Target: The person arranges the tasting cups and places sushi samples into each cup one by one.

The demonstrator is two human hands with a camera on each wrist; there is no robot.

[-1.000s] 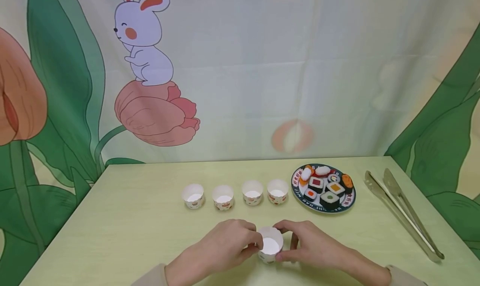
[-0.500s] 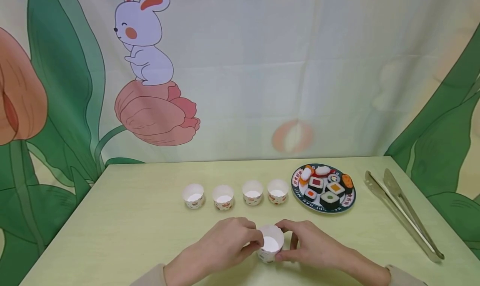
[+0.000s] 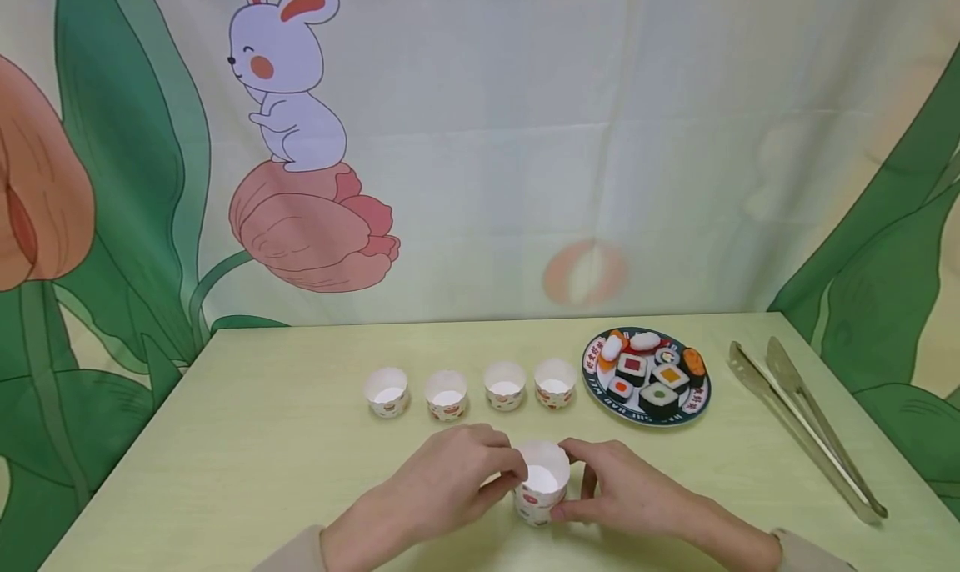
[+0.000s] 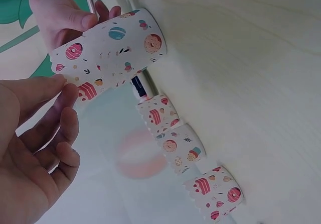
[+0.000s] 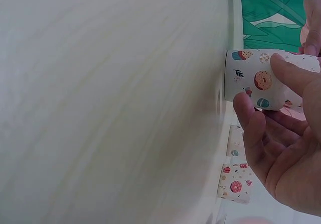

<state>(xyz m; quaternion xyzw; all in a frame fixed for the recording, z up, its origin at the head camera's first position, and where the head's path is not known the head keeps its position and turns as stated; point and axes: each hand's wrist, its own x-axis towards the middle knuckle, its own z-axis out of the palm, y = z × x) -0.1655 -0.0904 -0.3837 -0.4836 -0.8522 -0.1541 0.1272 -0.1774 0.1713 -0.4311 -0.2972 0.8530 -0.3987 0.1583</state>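
Occupying the lower centre of the head frame, the nested cups [image 3: 542, 493] appear light, thin-walled and easily crushed; hold by rim or side with light pressure. The left hand [image 3: 468, 479], nearly closed, pinches the upper rim; the right hand [image 3: 611, 482], curved to cup width, grips the lower side. Four similar cups [image 3: 506, 386] stand above.

Nested cups [image 3: 537, 499] stood between the opposing fingers [image 3: 504, 462]. Four cups [image 3: 446, 407] stood in a row beyond the fingers; rightward of them lay a plate [image 3: 600, 395] bearing sushi [image 3: 660, 400], then tongs [image 3: 802, 440].
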